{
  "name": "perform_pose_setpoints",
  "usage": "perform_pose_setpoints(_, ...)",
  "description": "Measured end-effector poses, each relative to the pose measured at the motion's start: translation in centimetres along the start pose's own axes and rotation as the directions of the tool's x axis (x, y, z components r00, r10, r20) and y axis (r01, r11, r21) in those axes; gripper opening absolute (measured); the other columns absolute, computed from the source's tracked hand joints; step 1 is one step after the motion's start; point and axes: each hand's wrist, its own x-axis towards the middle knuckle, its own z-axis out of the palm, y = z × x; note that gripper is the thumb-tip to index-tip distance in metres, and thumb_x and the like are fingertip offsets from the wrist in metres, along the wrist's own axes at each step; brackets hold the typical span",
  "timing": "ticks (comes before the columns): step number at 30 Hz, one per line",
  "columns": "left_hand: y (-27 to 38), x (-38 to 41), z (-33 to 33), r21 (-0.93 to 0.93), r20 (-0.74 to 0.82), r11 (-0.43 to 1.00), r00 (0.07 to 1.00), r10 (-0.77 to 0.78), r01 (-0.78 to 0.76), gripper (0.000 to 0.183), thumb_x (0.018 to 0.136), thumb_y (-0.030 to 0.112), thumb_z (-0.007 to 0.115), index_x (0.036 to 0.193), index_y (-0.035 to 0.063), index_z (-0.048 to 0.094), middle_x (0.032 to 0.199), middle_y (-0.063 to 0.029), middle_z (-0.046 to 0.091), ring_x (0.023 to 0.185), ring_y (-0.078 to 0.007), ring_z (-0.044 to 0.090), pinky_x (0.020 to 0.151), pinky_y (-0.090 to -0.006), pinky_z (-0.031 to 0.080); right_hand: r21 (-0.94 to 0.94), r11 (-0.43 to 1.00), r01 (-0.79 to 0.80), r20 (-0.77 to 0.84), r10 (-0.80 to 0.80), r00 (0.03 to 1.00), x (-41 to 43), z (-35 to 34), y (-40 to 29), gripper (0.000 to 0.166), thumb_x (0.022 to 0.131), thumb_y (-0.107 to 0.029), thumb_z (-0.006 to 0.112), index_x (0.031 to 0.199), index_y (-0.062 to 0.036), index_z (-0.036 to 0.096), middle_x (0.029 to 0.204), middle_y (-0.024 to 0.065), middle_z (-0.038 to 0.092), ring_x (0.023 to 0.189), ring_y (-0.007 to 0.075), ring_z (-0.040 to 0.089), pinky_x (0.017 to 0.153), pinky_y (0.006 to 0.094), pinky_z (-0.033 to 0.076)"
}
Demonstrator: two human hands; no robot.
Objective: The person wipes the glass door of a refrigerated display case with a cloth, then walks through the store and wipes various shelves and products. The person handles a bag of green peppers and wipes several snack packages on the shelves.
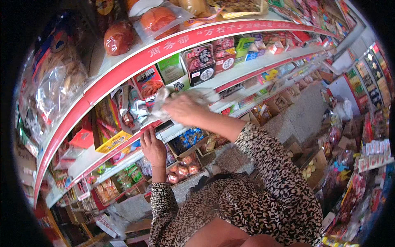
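My right hand is closed on a pale grey cloth, blurred, in front of snack boxes on a white shelf. My left hand rests its fingertips on the red edge strip of that shelf; its fingers look fairly straight and I see nothing held in it. Behind the cloth stand a red snack box, a green box and a black box. Left of my hands are an open box of packaged sticks and a yellow-fronted carton.
Above, a shelf with a red lettered edge bears bagged goods and a round wrapped item. Lower shelves hold cartons of blue-wrapped sweets and wrapped round snacks. Behind me, boxes and an open carton of round pale items stand on the floor.
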Motion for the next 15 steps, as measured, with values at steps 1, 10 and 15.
perform_pose_setpoints(1,0.0,0.1,0.2,0.004,-0.012,1.0,1.0,0.014,-0.014,0.051,0.08,0.004,0.057,0.131,0.0065,0.057,0.125,-0.0149,0.056,0.117,-0.036,0.051,0.102,-0.0465,0.042,-0.046,0.997,-0.058,0.094,0.063,0.994,-0.9,-0.4,1.5,0.029,0.09,-0.014,0.048,0.114,-0.0118,0.063,0.111,0.0078,0.064,0.105,0.0274,0.059,0.09,0.046,0.046)
perform_pose_setpoints(10,1.3,0.0,-0.4,-0.092,0.021,0.995,0.999,-0.044,0.046,0.054,0.08,0.003,0.055,0.134,0.0033,0.054,0.129,-0.0203,0.053,0.121,-0.0407,0.047,0.104,-0.0488,0.04,-0.341,0.664,-0.666,-0.154,0.659,0.736,-16.5,2.4,31.0,0.032,0.08,-0.01,0.061,0.11,-0.0157,0.069,0.094,0.0085,0.072,0.083,0.0243,0.071,0.073,0.0424,0.056)
perform_pose_setpoints(15,1.7,0.1,-2.3,-0.295,0.054,0.948,0.993,-0.108,0.119,0.056,0.076,-0.001,0.057,0.132,0.003,0.055,0.133,-0.0229,0.051,0.122,-0.0431,0.048,0.105,-0.0496,0.038,-0.069,0.737,-0.672,-0.258,0.637,0.726,-14.7,-1.7,25.8,0.026,0.085,-0.01,0.053,0.106,-0.0134,0.068,0.099,0.0132,0.07,0.084,0.0281,0.07,0.073,0.0452,0.055)
